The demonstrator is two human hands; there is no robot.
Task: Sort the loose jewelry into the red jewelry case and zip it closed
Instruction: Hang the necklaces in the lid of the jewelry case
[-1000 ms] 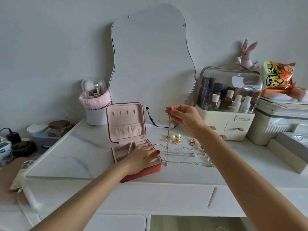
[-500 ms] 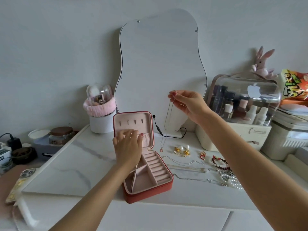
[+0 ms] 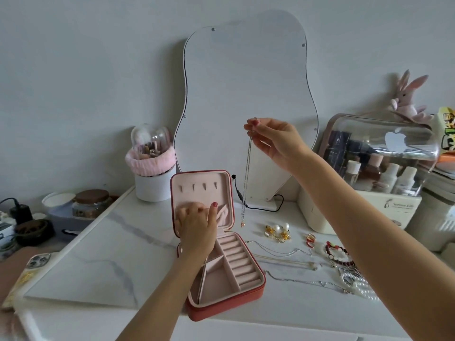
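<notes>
We see a white marble-veined table (image 3: pixel 103 257) whose near edge is cut off by the bottom of the view, and at its back edge a wavy-outlined mirror (image 3: pixel 246 99) leaning against the wall, its glass showing only pale grey. Toward the back right corner stands a clear-domed cosmetics box (image 3: pixel 379 153) with bottles blurred behind the plastic. Near the middle of the front edge lies the red jewelry case (image 3: pixel 229 301), square with rounded corners, open, its pink velvety lid upright and its tray split into ridged ring rolls and plain compartments. Our left hand (image 3: pixel 197 230) rests on the lid's gathered pocket, fingers bent into the fabric; we cannot tell whether they pinch it. Our right hand (image 3: pixel 275 141), raised above the table, pinches a thin chain necklace (image 3: pixel 247 178) that hangs straight down, just right of the lid, with a tiny pendant at its tip. Right of the case lie loose pieces: pearl-and-gold earrings (image 3: pixel 278 231), fine chains (image 3: pixel 283 253), a dark red bead bracelet (image 3: pixel 337 254) and a pearl strand partly hidden by our right forearm.
</notes>
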